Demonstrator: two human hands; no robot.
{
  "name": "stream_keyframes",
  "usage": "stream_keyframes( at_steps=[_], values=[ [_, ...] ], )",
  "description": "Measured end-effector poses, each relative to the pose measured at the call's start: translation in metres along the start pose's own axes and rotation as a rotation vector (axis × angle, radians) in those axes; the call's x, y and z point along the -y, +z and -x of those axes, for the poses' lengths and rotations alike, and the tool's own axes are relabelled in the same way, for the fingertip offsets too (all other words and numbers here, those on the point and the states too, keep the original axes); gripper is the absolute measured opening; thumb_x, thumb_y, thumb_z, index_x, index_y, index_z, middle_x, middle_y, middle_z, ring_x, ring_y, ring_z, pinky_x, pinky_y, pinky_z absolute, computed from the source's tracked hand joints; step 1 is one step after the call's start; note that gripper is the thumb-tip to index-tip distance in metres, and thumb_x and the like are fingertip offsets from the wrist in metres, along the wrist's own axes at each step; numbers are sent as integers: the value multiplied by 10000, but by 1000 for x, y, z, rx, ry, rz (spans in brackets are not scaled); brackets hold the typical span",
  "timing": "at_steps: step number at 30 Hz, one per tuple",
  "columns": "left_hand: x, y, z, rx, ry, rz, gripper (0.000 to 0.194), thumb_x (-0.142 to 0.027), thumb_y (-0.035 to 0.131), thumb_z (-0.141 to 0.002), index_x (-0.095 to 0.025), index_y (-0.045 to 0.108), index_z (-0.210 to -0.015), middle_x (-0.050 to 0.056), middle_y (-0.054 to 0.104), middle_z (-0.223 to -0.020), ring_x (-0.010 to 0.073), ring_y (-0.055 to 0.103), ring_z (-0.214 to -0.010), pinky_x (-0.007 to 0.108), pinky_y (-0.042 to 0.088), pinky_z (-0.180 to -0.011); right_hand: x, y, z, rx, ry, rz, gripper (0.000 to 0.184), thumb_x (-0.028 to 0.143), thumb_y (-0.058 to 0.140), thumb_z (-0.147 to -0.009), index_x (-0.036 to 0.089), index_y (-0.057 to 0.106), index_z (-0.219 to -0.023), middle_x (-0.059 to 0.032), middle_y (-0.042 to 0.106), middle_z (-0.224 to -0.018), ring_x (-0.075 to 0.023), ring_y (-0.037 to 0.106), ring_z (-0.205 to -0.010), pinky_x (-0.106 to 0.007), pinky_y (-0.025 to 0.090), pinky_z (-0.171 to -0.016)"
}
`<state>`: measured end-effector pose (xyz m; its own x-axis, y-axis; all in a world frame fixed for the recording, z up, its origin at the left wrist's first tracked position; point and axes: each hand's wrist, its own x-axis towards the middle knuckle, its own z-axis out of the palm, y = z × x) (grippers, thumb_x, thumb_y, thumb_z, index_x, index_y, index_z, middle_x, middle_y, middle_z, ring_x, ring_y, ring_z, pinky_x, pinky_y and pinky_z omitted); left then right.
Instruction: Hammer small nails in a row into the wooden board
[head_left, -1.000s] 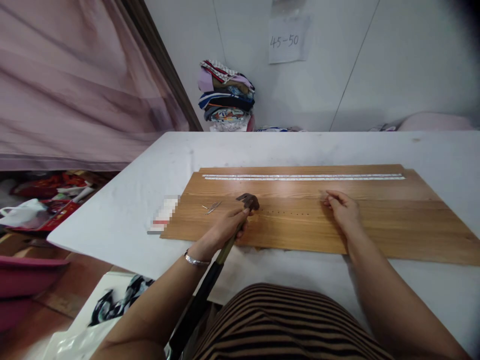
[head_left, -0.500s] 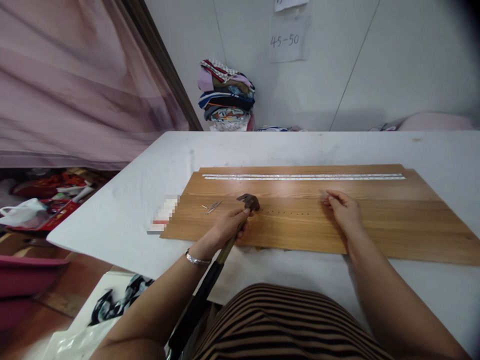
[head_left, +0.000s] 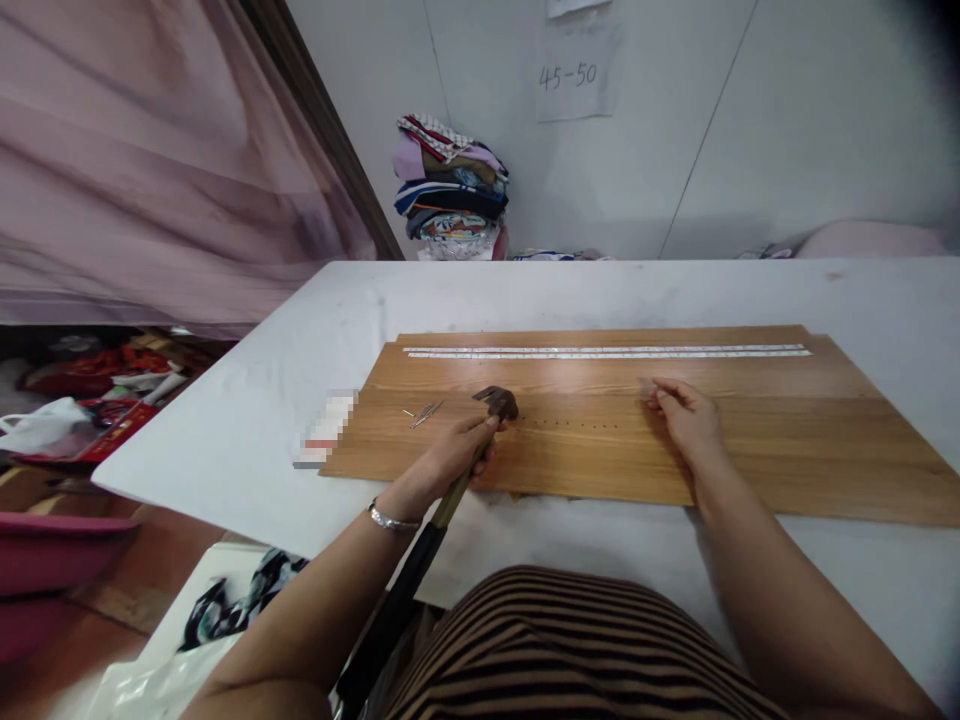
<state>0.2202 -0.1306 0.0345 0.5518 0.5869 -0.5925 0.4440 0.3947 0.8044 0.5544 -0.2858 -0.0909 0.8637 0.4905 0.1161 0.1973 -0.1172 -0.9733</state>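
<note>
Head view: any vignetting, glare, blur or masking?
Head view: upper right corner fades to black; head view: faint sheen on the board around the strips; head view: floor looks smeared at lower left; head view: pixelation masks an item left of the board.

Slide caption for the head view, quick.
Left hand grips a hammer near loose nails, right hand apart, over a wooden board.
</note>
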Motion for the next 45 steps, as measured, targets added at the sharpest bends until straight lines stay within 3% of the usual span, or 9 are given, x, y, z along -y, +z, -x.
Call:
stream_keyframes(
  at_steps=[9,24,29,34,45],
  values=[
    [-1,1,1,-7,-27,29,387,-518,630,-992,-160,648,-1139,-45,539,-644,62,417,-425,211,280,-421,0,0,0,-4,6,9,327,469,688,-767,233,801,-963,-51,800,-803,-215,726,-704,-364,591,-703],
    [-1,-2,0,19,14,35,547,-629,714,-887,-151,641,-1142,-50,551,-670,57,415,-422,192,281,-404,0,1,0,17,30,-3,334,491,685,-791,255,804,-995,-50,802,-826,-215,732,-717,-377,595,-724],
    [-2,-1,1,-1,5,32,533,-620,706,-893,-151,642,-1139,-52,543,-661,60,412,-422,193,280,-403,1,0,1,19,41,-18,352,513,718,-783,248,797,-1000,-51,788,-831,-229,728,-736,-413,600,-777],
    [0,-2,0,9,12,34,523,-611,719,-889,-152,649,-1131,-50,545,-656,62,416,-420,198,288,-403,0,0,0,8,38,-14,365,533,720,-771,245,801,-980,-45,795,-829,-208,726,-719,-374,596,-740],
    [-3,-1,2,-15,-3,17,466,-573,662,-941,-150,643,-1138,-50,535,-653,67,412,-421,198,302,-394,0,2,0,1,37,-14,324,468,703,-791,232,800,-990,-51,791,-816,-215,736,-720,-387,605,-753]
  ],
)
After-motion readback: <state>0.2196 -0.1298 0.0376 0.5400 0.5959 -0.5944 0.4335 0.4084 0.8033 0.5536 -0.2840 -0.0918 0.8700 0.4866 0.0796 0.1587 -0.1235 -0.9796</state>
